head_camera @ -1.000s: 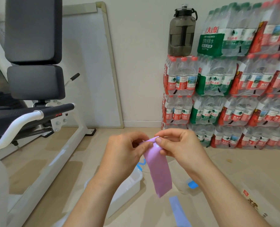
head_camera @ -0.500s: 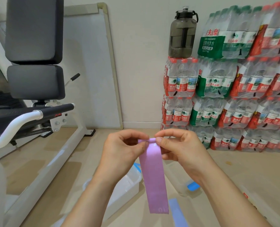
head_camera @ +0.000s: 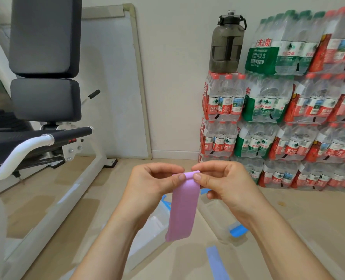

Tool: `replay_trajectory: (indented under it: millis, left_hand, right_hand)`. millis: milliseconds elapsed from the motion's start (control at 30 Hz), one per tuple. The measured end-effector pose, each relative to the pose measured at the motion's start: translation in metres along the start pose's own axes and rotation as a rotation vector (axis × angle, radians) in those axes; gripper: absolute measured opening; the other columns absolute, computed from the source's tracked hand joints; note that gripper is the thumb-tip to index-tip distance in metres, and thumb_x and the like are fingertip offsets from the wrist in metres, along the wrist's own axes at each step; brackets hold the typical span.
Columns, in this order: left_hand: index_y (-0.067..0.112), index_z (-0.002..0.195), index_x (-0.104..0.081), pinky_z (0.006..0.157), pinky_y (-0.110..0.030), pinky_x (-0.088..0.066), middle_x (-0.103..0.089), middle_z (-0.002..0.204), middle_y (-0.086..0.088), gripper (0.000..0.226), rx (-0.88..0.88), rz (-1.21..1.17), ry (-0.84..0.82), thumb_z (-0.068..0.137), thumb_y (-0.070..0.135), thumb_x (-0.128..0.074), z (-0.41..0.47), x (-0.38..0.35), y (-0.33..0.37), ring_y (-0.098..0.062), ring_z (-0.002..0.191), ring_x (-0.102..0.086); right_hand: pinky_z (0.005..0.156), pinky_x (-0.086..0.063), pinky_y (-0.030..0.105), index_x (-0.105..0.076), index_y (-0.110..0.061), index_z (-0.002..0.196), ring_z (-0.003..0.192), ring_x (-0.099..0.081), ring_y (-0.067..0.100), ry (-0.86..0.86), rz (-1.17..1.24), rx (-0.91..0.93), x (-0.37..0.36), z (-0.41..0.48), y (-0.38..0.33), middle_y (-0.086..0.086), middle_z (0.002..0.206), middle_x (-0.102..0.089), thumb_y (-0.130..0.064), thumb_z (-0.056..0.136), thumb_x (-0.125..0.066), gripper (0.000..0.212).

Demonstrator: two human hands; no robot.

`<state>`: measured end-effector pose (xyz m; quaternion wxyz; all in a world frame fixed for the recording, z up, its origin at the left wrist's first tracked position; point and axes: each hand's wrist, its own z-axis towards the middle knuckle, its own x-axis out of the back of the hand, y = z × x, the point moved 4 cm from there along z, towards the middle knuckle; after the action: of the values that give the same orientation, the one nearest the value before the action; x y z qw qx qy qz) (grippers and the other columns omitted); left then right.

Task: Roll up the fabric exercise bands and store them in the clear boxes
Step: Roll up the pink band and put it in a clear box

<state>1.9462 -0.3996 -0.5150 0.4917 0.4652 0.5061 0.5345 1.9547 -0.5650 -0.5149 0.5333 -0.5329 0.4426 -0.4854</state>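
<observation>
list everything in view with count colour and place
pink band: one, lilac-pink, top rolled between both hands, rest hanging
blue band: one, blue, flat on floor, bottom
clear boxes: two, clear with blue clips, on floor below the hands
water bottle packs: many, red and green labels, stacked at right wall
jug: one, dark grey, atop the packs
bench: one, grey pads, white frame, left
board: one, white, leaning on back wall
left hand: one, pinching the roll
right hand: one, pinching the roll
</observation>
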Motion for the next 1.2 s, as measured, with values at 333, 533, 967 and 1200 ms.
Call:
replay_trajectory:
  millis: [333, 533, 967, 1200]
  left_hand:
    - [0.008, 0.079, -0.075, 0.065, -0.018, -0.055, -0.076, 0.077, -0.008, 0.017, -0.042, 0.058, -0.008, 0.070, -0.006, -0.077, 0.001, -0.002, -0.001, -0.014, 0.072, -0.070]
    - [0.009, 0.084, -0.074, 0.062, -0.015, -0.052, -0.075, 0.079, -0.006, 0.016, -0.129, 0.232, -0.034, 0.074, -0.003, -0.076, 0.000, -0.007, 0.000, -0.008, 0.069, -0.068]
    - [0.042, 0.112, -0.066, 0.061, -0.025, -0.041, -0.048, 0.069, 0.004, 0.051, -0.158, 0.401, -0.339, 0.081, 0.001, -0.069, -0.003, -0.009, 0.003, -0.013, 0.059, -0.045]
    - [0.029, 0.125, -0.060, 0.073, -0.028, -0.050, -0.056, 0.084, -0.007, 0.073, -0.042, 0.224, -0.610, 0.063, -0.006, -0.079, -0.013, -0.006, 0.007, -0.017, 0.074, -0.055]
  right_hand:
    - [0.059, -0.055, 0.022, -0.074, -0.012, 0.080, 0.065, -0.067, 0.014, -0.012, 0.122, -0.020, -0.003, 0.000, 0.002, 0.011, 0.080, -0.074, 0.006, 0.082, -0.066, 0.019]
    - [0.059, -0.058, 0.025, -0.070, -0.008, 0.086, 0.072, -0.071, 0.015, -0.011, 0.118, -0.057, -0.008, 0.000, 0.005, 0.012, 0.085, -0.074, 0.009, 0.086, -0.058, 0.021]
    - [0.059, -0.055, 0.021, -0.067, -0.014, 0.090, 0.070, -0.072, 0.018, -0.036, -0.001, -0.037, -0.006, 0.001, 0.004, 0.006, 0.077, -0.076, 0.004, 0.078, -0.072, 0.022]
    - [0.057, -0.053, 0.022, -0.061, -0.011, 0.109, 0.067, -0.067, 0.018, -0.283, 0.157, -0.093, 0.000, -0.003, -0.001, 0.013, 0.077, -0.072, -0.005, 0.068, -0.074, 0.044]
